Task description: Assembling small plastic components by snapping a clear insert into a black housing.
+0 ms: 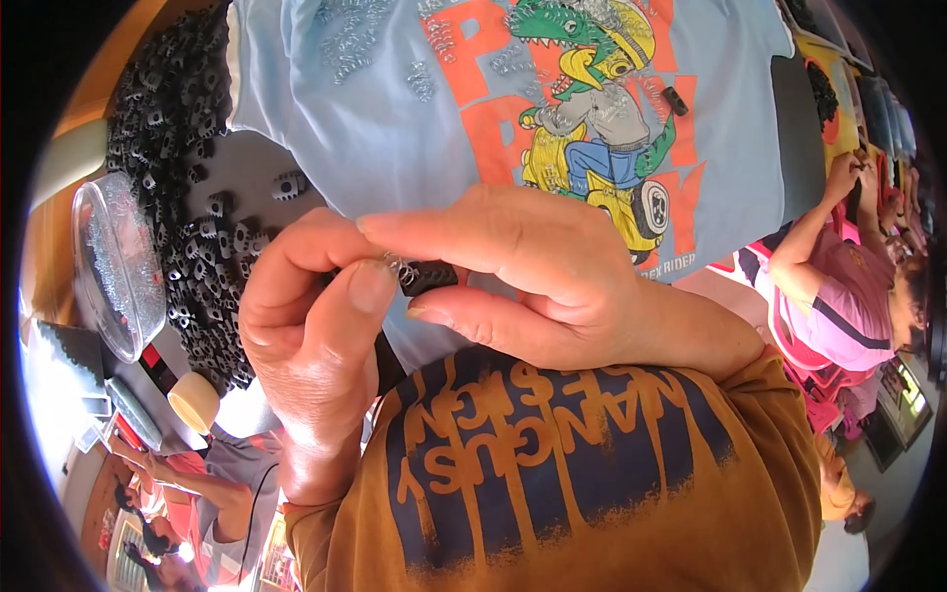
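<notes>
My left hand (314,326) pinches a small metal coil spring (399,266) between thumb and bent forefinger. Facing it, my right hand (562,261) grips a small black plastic claw clip piece (432,280) between thumb and fingers. Spring and clip piece meet between the two hands; whether the spring is seated in the clip cannot be made out. Beyond my hands a light blue printed T-shirt (326,128) is spread on the table. Loose coil springs (357,44) lie in clusters on it, and a single black claw clip (675,101) rests near its right side.
A large heap of black claw clips (163,118) runs along the table's left side. Left of it stands a see-through plastic tub (120,266) with springs inside. A cream cup-shaped thing (193,403) is at lower left. Other people (848,296) sit at right and lower left.
</notes>
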The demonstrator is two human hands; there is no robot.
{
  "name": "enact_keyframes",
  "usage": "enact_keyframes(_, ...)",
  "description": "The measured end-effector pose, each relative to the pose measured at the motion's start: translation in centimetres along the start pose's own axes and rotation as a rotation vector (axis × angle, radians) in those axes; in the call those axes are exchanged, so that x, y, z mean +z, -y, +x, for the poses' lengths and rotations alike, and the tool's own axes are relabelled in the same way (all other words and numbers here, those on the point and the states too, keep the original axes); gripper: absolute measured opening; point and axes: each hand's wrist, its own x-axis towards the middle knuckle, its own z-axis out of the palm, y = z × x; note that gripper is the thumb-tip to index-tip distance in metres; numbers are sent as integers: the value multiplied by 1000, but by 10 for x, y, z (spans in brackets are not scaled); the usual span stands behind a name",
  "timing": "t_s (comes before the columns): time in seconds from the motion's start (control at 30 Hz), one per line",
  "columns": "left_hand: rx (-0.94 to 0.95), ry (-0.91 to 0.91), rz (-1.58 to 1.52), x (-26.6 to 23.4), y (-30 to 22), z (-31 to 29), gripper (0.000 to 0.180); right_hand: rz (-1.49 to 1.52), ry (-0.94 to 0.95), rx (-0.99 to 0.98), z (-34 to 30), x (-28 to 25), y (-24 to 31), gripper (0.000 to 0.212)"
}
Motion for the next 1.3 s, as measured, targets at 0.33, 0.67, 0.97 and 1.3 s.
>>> enact_keyframes(0.33, 83, -19, 86, -3, 11, -5, 8, 42, -35, -66, 3, -1, -2, 42)
enact_keyframes(0.67, 90, -114, 31, -1, 2, -5, 36, 131, -31, 90, 1, -1, 5, 29)
enact_keyframes(0.97, 148, -21, -61, -4, -2, -5, 18, 639, -87, -47, 0, -5, -2, 37)
enact_keyframes(1.3, 83, -53, -145, -6, 6, -8, 16, 342, 118, 188, 2, -13, 2, 32)
